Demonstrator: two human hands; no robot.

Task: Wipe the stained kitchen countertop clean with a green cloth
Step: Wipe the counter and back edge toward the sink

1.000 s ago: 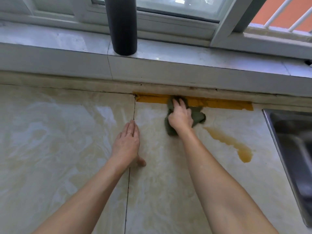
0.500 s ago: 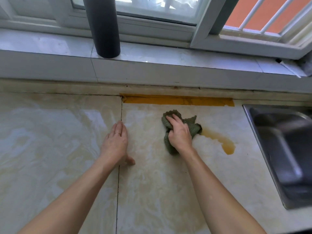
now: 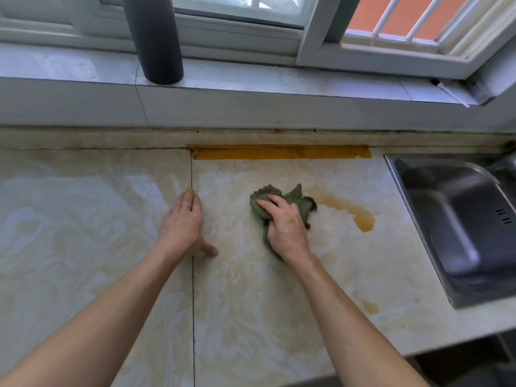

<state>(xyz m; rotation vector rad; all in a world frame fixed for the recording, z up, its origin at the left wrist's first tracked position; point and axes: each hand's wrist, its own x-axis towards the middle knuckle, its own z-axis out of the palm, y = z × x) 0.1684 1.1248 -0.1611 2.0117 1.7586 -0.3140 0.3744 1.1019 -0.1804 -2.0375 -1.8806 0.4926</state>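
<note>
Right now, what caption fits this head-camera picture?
Right hand grips a crumpled green cloth beside an amber stain on the marbled countertop; left hand rests flat.

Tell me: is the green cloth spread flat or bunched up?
Bunched up. The green cloth shows crumpled folds and uneven corners sticking out around the right hand that holds it.
</note>
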